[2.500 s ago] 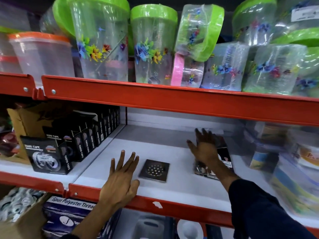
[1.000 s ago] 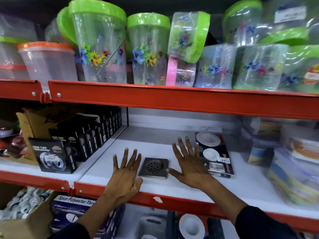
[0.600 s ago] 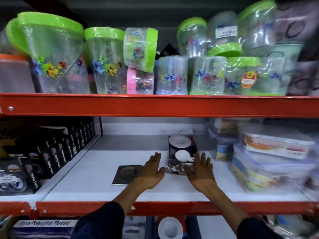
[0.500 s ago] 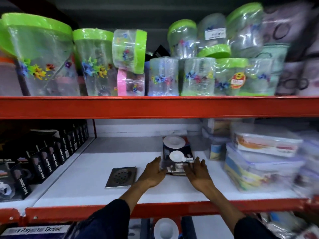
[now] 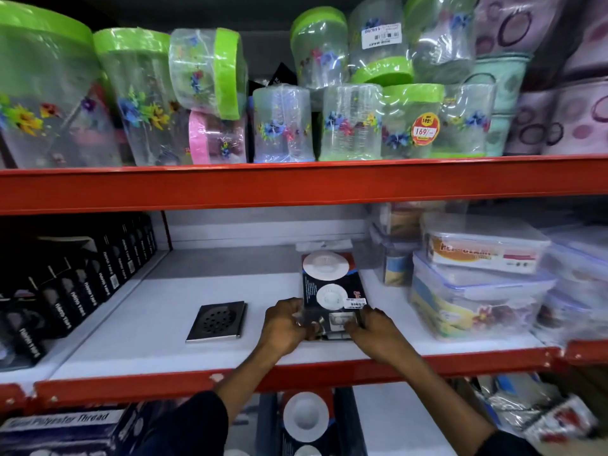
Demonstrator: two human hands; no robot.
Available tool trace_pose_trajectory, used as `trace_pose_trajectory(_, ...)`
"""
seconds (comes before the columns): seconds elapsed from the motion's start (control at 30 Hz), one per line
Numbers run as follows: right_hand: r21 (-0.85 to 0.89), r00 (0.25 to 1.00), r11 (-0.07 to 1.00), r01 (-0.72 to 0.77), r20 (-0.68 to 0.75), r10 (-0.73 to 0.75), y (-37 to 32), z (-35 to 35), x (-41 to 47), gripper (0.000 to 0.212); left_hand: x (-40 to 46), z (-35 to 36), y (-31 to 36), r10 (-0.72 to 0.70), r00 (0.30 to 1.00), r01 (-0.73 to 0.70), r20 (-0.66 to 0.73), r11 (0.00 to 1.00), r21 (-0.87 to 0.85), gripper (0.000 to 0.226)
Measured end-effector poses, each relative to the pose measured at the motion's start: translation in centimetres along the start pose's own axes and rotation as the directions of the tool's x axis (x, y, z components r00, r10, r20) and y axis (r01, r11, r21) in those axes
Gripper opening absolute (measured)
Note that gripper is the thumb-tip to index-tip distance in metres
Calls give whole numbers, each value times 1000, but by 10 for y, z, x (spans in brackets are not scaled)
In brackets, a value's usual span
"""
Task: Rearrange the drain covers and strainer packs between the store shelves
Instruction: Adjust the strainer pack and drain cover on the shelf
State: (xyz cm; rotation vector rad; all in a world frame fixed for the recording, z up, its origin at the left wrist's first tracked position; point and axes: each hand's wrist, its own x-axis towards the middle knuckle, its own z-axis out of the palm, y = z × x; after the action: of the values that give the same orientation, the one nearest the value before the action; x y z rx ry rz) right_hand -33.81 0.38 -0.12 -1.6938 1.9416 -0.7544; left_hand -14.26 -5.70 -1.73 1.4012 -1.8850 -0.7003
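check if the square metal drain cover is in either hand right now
No, the drain cover lies flat on the shelf, apart from both hands, which grip the strainer pack.

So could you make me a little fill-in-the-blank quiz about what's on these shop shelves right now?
1. Both hands, the left hand and right hand, grip the near end of the ____ pack.
2. The square drain cover lies flat to the ____ of that strainer pack.
3. The jars on the upper shelf mostly have ____ lids.
4. The shelf edge is painted ____.

Missing words: strainer; left; green; red
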Motion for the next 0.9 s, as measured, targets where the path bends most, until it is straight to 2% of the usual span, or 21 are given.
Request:
trace_pose_trajectory(0.1, -113, 1000, 994, 0, 24, 3, 0, 1, -14, 38, -17, 2, 3, 20, 1000, -20, -24, 1000, -5, 50)
trace_pose_trajectory(0.17, -192, 1000, 981, -16, 15, 19, 0, 4, -20, 45, -25, 2, 7, 45, 999, -45, -13, 999, 29, 46)
trace_pose_trajectory(0.27, -303, 998, 951, -65, -39, 56, -3, 10, -30, 73, -38, -6, 12, 77, 997, -75, -23, 995, 72, 55)
trace_pose_trajectory(0.37, -439, 976, 898, 42, -175, -131, -8, 15, -33, 82, -51, -26, 5, 219, 972, -183, -80, 929, 322, 78)
trace_pose_trajectory(0.43, -492, 938, 861, 129, -220, -267, -14, 16, -32, 82, -57, -46, -9, 331, 933, -228, -142, 848, 479, 78)
trace_pose_trajectory(0.53, -523, 887, 814, 252, -212, -410, -35, 28, -26, 81, -66, -86, -38, 441, 872, -226, -210, 745, 628, 74)
trace_pose_trajectory(0.63, -491, 838, 758, 429, -98, -537, -63, 51, -14, 81, -73, -125, -72, 383, 897, -130, -221, 706, 696, 75)
trace_pose_trajectory(0.73, -401, 790, 700, 591, 113, -603, -91, 77, 8, 83, -77, -148, -101, 275, 935, -44, -225, 717, 696, 75)
trace_pose_trajectory(0.8, -332, 773, 698, 635, 271, -574, -112, 95, 25, 87, -77, -160, -119, 226, 954, -26, -196, 716, 698, 76)
trace_pose_trajectory(0.9, -292, 770, 735, 612, 432, -469, -140, 113, 48, 97, -76, -172, -140, 170, 974, -23, -153, 737, 675, 79)
